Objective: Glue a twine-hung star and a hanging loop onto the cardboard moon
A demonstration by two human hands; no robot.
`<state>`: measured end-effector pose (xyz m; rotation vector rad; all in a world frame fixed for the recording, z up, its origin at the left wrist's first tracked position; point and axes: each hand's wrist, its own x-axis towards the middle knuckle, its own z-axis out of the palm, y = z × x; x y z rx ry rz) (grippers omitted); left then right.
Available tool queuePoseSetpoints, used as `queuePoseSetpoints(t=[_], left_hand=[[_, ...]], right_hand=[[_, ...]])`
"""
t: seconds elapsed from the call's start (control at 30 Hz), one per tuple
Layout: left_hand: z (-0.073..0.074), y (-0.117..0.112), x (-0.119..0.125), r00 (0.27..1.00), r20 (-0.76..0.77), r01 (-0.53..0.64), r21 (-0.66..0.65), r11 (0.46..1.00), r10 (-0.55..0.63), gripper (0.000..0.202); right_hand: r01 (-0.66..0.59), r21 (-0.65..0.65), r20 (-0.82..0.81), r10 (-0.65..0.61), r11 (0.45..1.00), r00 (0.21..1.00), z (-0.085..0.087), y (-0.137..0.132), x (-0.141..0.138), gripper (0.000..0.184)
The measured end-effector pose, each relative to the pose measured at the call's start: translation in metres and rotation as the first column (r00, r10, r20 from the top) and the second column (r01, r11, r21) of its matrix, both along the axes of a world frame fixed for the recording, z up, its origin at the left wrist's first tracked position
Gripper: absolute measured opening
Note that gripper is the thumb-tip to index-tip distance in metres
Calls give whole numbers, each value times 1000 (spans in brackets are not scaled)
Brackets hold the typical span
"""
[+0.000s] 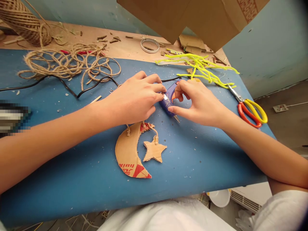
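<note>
A purple glue gun (166,102) lies on the blue table top with its metal nozzle pointing toward me. My left hand (141,96) is palm down, its curved fingertips pressed against the near side of the gun. On the other side, my right hand (194,101) has its thumb on the body close to the nozzle and its fingers curled by the orange trigger. Just below my left hand lies a cardboard crescent moon (127,150) with red print. A cardboard star (154,150) hangs from it by jute twine, whose upper part is hidden under that hand.
Loose jute twine (69,62) and a black cord (93,84) lie left, near a twine spool (26,24). Yellow-green pipe cleaners (199,62), scissors (247,109) and a tape roll (149,46) sit beyond my hands. A large cardboard sheet (192,16) stands behind.
</note>
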<state>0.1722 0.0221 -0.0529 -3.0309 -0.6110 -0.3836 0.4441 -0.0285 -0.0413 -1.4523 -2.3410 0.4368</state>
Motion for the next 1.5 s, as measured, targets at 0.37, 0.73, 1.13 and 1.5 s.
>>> queuePoseSetpoints(t=[0.37,0.73,1.13,1.5], left_hand=[[1,2,3,999,-36,-16,-15,1000,16,40],[1,1,3,999,-12,-41,-71,997,41,40],[-2,3,1,999,35,0,-64,998,2,45],[-3,4,2,999,33,0,-8,1000,0,44]], right_hand=[[10,-98,-74,-18,995,997,3,4,5,26],[-32,-76,-40,29,997,999,-3,4,3,24],[-39,-69,-79,33,997,996,0,5,4,23],[-28,-151,-113,11,988,994,4,6,8,19]])
